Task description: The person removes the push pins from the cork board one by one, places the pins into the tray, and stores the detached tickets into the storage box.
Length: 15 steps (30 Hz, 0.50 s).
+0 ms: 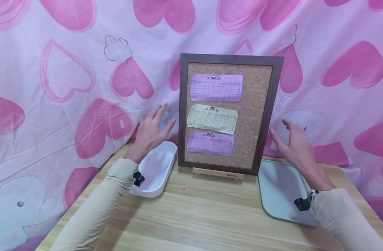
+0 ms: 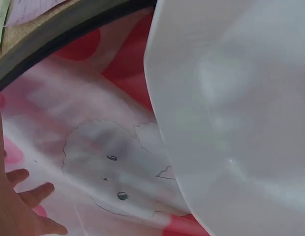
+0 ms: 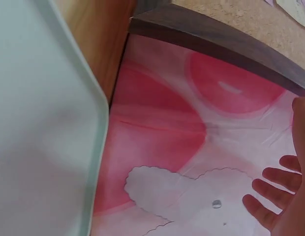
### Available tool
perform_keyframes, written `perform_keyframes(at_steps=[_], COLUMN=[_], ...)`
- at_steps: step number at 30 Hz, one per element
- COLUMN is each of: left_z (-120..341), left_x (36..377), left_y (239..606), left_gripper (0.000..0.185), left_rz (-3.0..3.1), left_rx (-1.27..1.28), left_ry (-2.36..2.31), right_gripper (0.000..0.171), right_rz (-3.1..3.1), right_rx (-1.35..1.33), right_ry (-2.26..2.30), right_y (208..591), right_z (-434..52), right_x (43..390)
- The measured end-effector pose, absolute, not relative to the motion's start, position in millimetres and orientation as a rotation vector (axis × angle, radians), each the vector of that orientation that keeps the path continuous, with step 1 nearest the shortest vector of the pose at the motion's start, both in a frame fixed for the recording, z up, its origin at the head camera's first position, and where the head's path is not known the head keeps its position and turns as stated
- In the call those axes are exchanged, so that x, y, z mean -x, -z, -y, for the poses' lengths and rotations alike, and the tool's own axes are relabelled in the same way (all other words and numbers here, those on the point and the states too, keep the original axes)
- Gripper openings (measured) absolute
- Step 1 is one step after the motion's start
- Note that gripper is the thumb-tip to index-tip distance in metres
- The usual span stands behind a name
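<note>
Cork board (image 1: 257, 104) upright between left hand (image 1: 152, 129), right hand (image 1: 293, 143); untouched.

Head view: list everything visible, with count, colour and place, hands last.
cork board: 1, dark brown frame, upright at table's back centre
paper slips: 3, two purple, one yellow between them, pinned to the board
wooden stand: 1, light wood, under the board
white tray: 1, left of the board
grey tray: 1, pale grey, right of the board
table: 1, light wood
heart cloth: 1, pink, backdrop
left hand: open, left of the board
right hand: open, right of the board
</note>
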State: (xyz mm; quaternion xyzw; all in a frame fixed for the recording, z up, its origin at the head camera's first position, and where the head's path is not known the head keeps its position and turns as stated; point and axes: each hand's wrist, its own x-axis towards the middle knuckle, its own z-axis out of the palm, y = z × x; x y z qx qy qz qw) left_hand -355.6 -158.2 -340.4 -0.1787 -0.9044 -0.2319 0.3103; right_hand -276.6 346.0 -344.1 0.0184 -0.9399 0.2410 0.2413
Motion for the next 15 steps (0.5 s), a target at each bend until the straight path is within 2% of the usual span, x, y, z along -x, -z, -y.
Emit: perform_keyframes(at_steps=[5,15], left_z=[150,129], left_x=[354,353], left_y=[336,328], left_gripper=[0.069,0.064], left_rz=[2.289,2.169], left_rx=[0.569,0.587], left_ry=[0.662,0.815], right_gripper=[0.076,0.068], right_rz=[2.523,2.368], right_rx=[-0.070,-0.153], right_ry=[-0.707,-0.739], right_y=[336,324], right_z=[-339,-325], right_x=[279,283])
